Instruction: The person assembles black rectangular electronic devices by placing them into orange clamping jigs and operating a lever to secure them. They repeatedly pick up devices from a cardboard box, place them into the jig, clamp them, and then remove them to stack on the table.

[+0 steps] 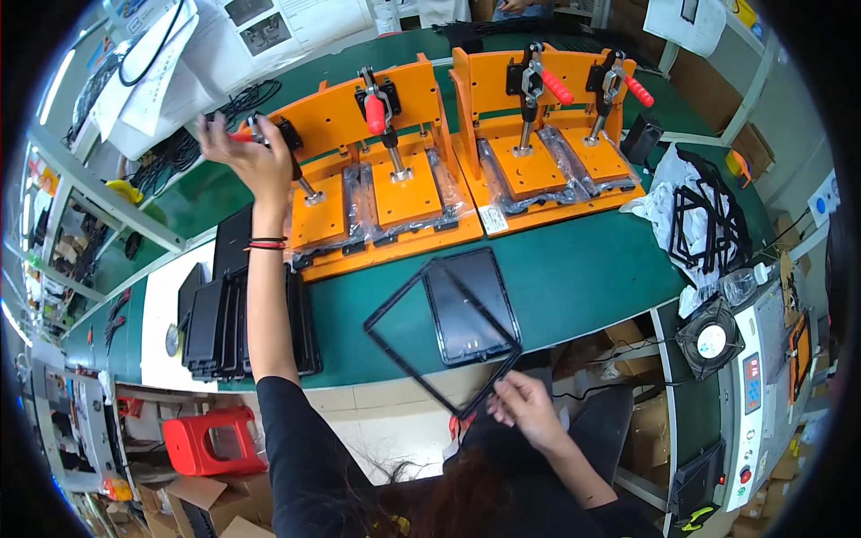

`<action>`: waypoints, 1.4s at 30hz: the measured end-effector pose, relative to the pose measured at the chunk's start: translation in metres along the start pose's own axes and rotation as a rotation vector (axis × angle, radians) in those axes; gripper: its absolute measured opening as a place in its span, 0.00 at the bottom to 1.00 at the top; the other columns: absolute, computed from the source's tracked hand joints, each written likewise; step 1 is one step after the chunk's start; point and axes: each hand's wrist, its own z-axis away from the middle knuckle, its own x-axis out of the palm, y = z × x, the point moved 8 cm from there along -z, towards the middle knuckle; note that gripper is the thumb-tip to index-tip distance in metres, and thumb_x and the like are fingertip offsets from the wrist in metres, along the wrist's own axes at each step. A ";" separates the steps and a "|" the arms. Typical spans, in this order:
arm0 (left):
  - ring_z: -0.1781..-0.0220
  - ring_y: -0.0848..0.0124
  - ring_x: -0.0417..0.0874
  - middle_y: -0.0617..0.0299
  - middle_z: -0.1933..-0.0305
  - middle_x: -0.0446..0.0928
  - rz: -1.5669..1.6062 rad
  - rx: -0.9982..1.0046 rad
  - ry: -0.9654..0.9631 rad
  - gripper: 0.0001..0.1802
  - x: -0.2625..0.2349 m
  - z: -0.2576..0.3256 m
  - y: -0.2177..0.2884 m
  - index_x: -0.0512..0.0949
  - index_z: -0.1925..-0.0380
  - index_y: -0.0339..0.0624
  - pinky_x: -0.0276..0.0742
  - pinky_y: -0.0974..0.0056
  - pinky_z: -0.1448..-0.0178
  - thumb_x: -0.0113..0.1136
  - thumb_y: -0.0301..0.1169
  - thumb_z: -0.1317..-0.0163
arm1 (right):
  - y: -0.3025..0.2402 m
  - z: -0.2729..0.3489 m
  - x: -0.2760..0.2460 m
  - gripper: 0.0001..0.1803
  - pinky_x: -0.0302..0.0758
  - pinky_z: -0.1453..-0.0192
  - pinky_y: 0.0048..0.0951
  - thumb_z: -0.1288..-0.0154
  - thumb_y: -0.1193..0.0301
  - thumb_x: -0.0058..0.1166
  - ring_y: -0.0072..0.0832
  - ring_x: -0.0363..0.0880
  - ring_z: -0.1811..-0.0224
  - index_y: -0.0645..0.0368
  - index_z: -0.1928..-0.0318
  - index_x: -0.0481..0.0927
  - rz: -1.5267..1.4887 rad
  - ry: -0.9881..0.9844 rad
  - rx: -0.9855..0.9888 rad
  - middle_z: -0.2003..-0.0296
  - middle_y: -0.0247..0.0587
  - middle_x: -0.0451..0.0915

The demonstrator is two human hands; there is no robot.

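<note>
My left hand (248, 163) is raised at the leftmost toggle clamp, its fingers around the red handle (240, 137), which is partly hidden. Below it, that clamp's plunger meets an orange pressing plate (318, 212) with clear film around it. My right hand (527, 408) pinches one side of a thin black rectangular frame (414, 373) near the front edge of the bench. Tilted, the frame overlaps a flat black panel (491, 296) lying on the green bench top. I cannot tell whether the two touch.
Another orange fixture (556, 170) with two red-handled clamps stands at right. Stacked black panels (211, 327) lie beside my left arm. Several black frames (704, 224) rest on white wrapping at far right, near a small fan (709, 340). A red stool (213, 441) stands below the bench.
</note>
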 end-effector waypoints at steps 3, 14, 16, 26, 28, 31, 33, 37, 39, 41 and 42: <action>0.35 0.46 0.61 0.33 0.36 0.58 -0.020 -0.041 -0.133 0.34 0.021 -0.041 -0.017 0.57 0.39 0.30 0.54 0.44 0.34 0.55 0.37 0.40 | -0.001 -0.013 0.046 0.14 0.66 0.77 0.15 0.28 0.65 0.45 0.14 0.71 0.79 0.64 0.65 0.74 -0.056 -0.101 0.045 0.75 0.36 0.77; 0.26 0.58 0.49 0.46 0.29 0.52 0.515 -0.420 -0.913 0.38 0.065 -0.040 -0.112 0.55 0.33 0.34 0.44 0.62 0.26 0.33 0.56 0.31 | 0.022 -0.143 0.164 0.15 0.77 0.72 0.24 0.30 0.67 0.48 0.24 0.79 0.75 0.70 0.65 0.74 -0.136 -0.177 -0.138 0.75 0.43 0.78; 0.25 0.58 0.47 0.45 0.28 0.50 0.495 -0.614 -0.933 0.33 0.033 -0.029 -0.095 0.53 0.32 0.35 0.40 0.62 0.25 0.30 0.49 0.28 | 0.029 -0.159 0.168 0.15 0.78 0.72 0.25 0.30 0.67 0.48 0.24 0.79 0.75 0.70 0.64 0.74 -0.122 -0.141 -0.140 0.75 0.43 0.78; 0.34 0.61 0.62 0.52 0.40 0.63 0.416 -0.982 -1.143 0.36 -0.113 0.070 -0.104 0.59 0.38 0.39 0.56 0.58 0.33 0.27 0.58 0.30 | 0.059 -0.121 0.162 0.14 0.78 0.72 0.25 0.30 0.67 0.48 0.24 0.78 0.76 0.70 0.65 0.74 -0.115 -0.208 -0.057 0.75 0.43 0.78; 0.35 0.62 0.64 0.48 0.38 0.65 0.407 -1.018 -1.139 0.36 -0.124 0.082 -0.103 0.61 0.38 0.36 0.58 0.59 0.32 0.31 0.57 0.30 | 0.061 -0.115 0.161 0.14 0.78 0.71 0.25 0.30 0.67 0.48 0.24 0.78 0.76 0.70 0.65 0.74 -0.100 -0.220 -0.049 0.75 0.43 0.78; 0.34 0.62 0.65 0.49 0.38 0.66 0.573 -1.061 -1.296 0.34 -0.135 0.103 -0.052 0.61 0.39 0.34 0.58 0.60 0.31 0.28 0.53 0.28 | 0.057 -0.109 0.161 0.14 0.76 0.71 0.24 0.30 0.68 0.48 0.23 0.78 0.75 0.69 0.64 0.75 -0.106 -0.238 -0.022 0.75 0.42 0.78; 0.33 0.60 0.65 0.44 0.38 0.64 0.668 -1.090 -1.280 0.31 -0.140 0.110 -0.020 0.60 0.39 0.31 0.57 0.59 0.30 0.30 0.49 0.27 | 0.055 -0.104 0.160 0.14 0.76 0.72 0.23 0.30 0.68 0.48 0.23 0.78 0.76 0.69 0.65 0.75 -0.123 -0.247 -0.016 0.75 0.42 0.77; 0.31 0.58 0.63 0.44 0.34 0.61 0.907 -1.235 -0.886 0.36 -0.146 0.103 0.009 0.52 0.34 0.36 0.54 0.59 0.28 0.28 0.55 0.29 | 0.045 -0.084 0.145 0.15 0.77 0.72 0.24 0.29 0.66 0.47 0.23 0.78 0.75 0.68 0.66 0.74 -0.135 -0.265 -0.055 0.75 0.41 0.77; 0.27 0.57 0.55 0.43 0.31 0.55 1.060 -1.364 -0.655 0.41 -0.134 0.112 0.040 0.48 0.32 0.37 0.49 0.53 0.27 0.31 0.59 0.32 | 0.029 -0.072 0.119 0.15 0.77 0.72 0.24 0.29 0.66 0.47 0.23 0.78 0.76 0.68 0.66 0.74 -0.151 -0.228 -0.092 0.75 0.40 0.77; 0.26 0.47 0.45 0.37 0.28 0.46 1.677 -1.612 -0.489 0.53 -0.124 0.133 0.099 0.43 0.31 0.37 0.42 0.47 0.25 0.46 0.65 0.41 | 0.009 -0.050 0.100 0.14 0.76 0.73 0.23 0.29 0.67 0.46 0.23 0.77 0.77 0.68 0.65 0.74 -0.212 -0.246 -0.065 0.74 0.40 0.77; 0.26 0.41 0.41 0.34 0.28 0.39 1.830 -1.672 -0.545 0.63 -0.118 0.133 0.143 0.41 0.30 0.38 0.41 0.44 0.26 0.57 0.68 0.53 | 0.003 -0.039 0.086 0.14 0.75 0.74 0.23 0.29 0.68 0.46 0.23 0.77 0.78 0.69 0.64 0.74 -0.202 -0.238 -0.073 0.75 0.40 0.77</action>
